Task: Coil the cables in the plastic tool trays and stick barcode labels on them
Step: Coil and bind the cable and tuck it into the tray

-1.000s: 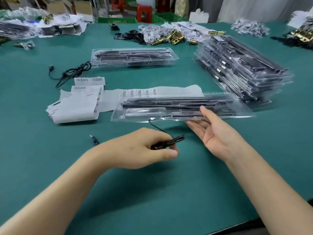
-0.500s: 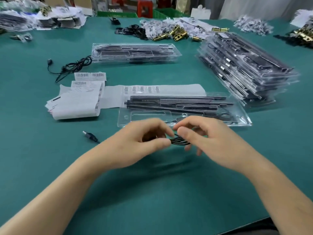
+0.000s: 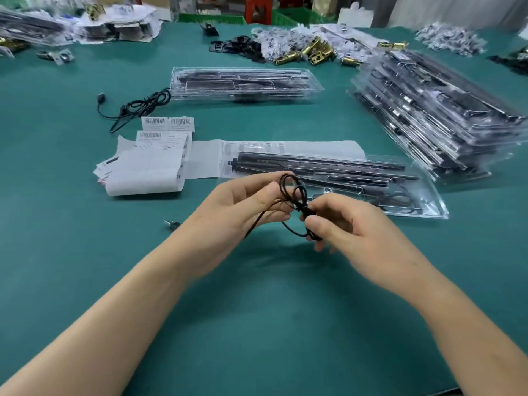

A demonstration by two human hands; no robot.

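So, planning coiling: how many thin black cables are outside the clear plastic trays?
2. One thin black cable is gripped by the left hand and right hand; the other cable lies by the far clear tray. Clutter may hide more.

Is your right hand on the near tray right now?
No, the right hand pinches the black cable, which the left hand also holds.

A tray (image 3: 414, 201) lies behind both hands, label sheets (image 3: 148, 167) to its left, stacked trays (image 3: 445, 115) to its right.
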